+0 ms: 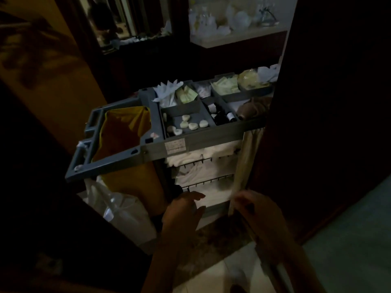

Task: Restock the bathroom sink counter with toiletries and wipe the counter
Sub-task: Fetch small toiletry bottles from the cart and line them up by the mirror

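A grey housekeeping cart point(152, 149) stands in front of me in dim light. Its top tray holds small wrapped soaps point(191, 124), dark little bottles point(222, 117), pale green packets point(225, 84) and white gloves point(167, 90). Folded white linens point(203, 172) fill the wire shelves below. My left hand point(184, 212) reaches to the lowest shelf, fingers straight and touching the white cloth there. My right hand point(256, 210) pinches the edge of a beige curtain point(247, 163) hanging at the cart's right side.
A yellow bag point(124, 127) hangs in the cart's left frame, with a clear plastic bag point(120, 210) beneath it. A white counter point(237, 37) with pale items is far behind. Dark door panels flank both sides; pale tiles lie underfoot.
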Demonstrator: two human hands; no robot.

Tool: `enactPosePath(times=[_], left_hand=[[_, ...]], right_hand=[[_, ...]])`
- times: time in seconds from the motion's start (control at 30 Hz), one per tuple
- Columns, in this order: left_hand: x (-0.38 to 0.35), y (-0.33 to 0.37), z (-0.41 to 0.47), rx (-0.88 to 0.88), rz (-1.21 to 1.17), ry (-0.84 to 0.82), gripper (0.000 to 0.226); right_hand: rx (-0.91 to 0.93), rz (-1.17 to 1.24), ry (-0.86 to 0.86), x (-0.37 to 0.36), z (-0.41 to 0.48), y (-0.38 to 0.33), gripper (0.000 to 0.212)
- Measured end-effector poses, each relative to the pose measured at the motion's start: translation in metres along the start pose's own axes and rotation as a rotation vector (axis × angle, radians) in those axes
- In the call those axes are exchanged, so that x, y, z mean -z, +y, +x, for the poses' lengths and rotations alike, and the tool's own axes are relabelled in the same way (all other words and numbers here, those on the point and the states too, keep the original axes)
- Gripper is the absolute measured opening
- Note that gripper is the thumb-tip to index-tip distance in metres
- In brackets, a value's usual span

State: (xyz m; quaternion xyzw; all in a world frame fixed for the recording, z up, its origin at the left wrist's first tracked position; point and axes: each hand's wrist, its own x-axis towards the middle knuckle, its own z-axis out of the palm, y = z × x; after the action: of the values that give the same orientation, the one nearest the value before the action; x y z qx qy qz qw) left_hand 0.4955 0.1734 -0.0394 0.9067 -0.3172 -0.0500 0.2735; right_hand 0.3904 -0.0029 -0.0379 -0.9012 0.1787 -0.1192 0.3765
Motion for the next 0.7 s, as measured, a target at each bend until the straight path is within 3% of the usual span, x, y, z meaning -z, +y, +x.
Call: enactPosePath(times=[0.17,0.43,0.7], left_hand=[[-0.013,-0.007,0.082,-0.011,-0.013,-0.042,0.03],[-0.027,0.012,0.23,0.039,-0.074,0.048,0.024],[-0.04,0.01,0.308,0.116,-0.142,0.106,0.019]], right_hand=[[-0.02,0.03,0.011,-0.002,0.092,0.028,0.014],[0.003,0.155,-0.024,0.035,0.256,0.065,0.018],[0.012,0.206,-0.014,0.045,0.342,0.086,0.019]])
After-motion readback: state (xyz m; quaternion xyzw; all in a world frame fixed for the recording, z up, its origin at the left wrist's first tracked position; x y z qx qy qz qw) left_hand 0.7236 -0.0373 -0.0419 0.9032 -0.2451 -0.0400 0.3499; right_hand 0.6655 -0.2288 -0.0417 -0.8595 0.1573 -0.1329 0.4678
